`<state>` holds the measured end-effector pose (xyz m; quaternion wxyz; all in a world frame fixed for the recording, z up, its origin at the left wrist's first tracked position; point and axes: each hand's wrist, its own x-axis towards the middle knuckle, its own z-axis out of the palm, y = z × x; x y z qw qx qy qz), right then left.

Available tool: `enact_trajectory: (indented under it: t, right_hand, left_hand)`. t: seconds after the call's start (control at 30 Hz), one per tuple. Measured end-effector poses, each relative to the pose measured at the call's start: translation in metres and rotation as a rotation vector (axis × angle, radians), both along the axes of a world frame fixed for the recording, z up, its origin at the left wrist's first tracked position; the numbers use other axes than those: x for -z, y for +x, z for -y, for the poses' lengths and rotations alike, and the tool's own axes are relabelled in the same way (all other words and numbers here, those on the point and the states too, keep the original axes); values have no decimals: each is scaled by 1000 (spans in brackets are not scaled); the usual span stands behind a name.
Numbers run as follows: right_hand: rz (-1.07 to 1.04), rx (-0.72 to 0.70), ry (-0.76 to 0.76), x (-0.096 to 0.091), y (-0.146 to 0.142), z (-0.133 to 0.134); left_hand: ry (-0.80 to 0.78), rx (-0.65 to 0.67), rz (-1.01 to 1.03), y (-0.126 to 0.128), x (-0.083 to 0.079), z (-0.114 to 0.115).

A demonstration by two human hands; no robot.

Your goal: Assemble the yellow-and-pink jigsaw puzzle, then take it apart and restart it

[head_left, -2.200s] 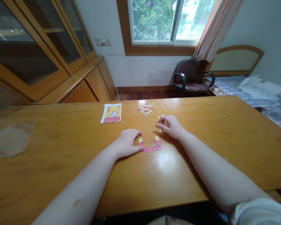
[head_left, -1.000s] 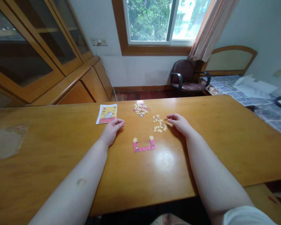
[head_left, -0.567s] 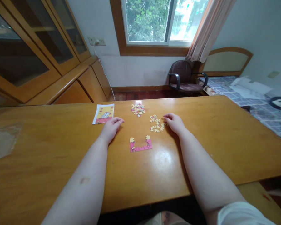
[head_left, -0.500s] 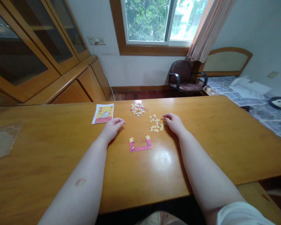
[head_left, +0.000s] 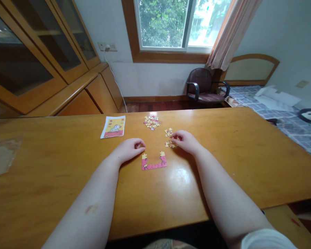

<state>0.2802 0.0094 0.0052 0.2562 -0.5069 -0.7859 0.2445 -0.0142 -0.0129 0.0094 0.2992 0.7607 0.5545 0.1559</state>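
Note:
A U-shaped strip of joined jigsaw pieces [head_left: 154, 166], pink with a yellow tip at each end, lies on the table in front of me. My left hand [head_left: 131, 149] is just beyond its left end, with thumb and fingers curled together; anything small between them is hidden. To the right, my right hand [head_left: 186, 141] reaches over loose yellow puzzle pieces [head_left: 168, 132], its thumb and fingertips pinched at a piece among them and partly covering the group. Farther back is a heap of mixed puzzle pieces [head_left: 151, 122].
A picture card [head_left: 114, 127] with a white animal on yellow and pink lies at the left rear. A clear plastic bag [head_left: 2, 157] rests at the table's far left. Beyond the table [head_left: 155, 204] stand a glass-door cabinet [head_left: 49, 41], an armchair [head_left: 202, 86] and a bed [head_left: 259, 93].
My left hand has come nearer and to the right, toward the U-shaped strip. My right hand has shifted left and slightly nearer, over the loose yellow pieces.

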Motion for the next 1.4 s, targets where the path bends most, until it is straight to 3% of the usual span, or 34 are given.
enact_trajectory:
  t: [0.07,0.17,0.5,0.6,0.7,0.8,0.93,1.1,1.17,1.23,1.3,1.4]
  right_hand:
    - [48,-168,-12,-5,-10,10]
    - [135,-313,23,-9,-21,21]
    - [172,-327,36,-4,-24,23]
    - [134,-188,112,0,-21,18]
    - [104,139,212,10,-16,7]
    - [93,423,131,22,-13,-7]
    - [88,452,122,31,-9,-26]
    - [-137,535,-2,31,0,-47]
    - [-108,474,53,29,1,-50]
    - [-13,308,148,25,-1,-49]
    - [81,113,183,21,-6,-45]
    - [166,4,181,16,-15,-38]
  left_hand:
    - [-52,25,-17,-3,-2,0]
    - [-75,48,-58,-4,-5,1]
    - [-159,106,-109,0,-10,4]
    - [-121,115,-83,3,-7,3]
    - [-7,3,1,2,3,-2]
    - [67,-143,172,-4,13,-10]
    - [112,-308,375,-10,19,-21]
    - [56,-363,368,-6,17,-32]
    - [11,-400,396,-5,16,-36]
    - [-24,-399,437,-6,14,-38]
    - [-10,-353,443,-6,12,-38]
    - [45,-279,361,-1,11,-37]
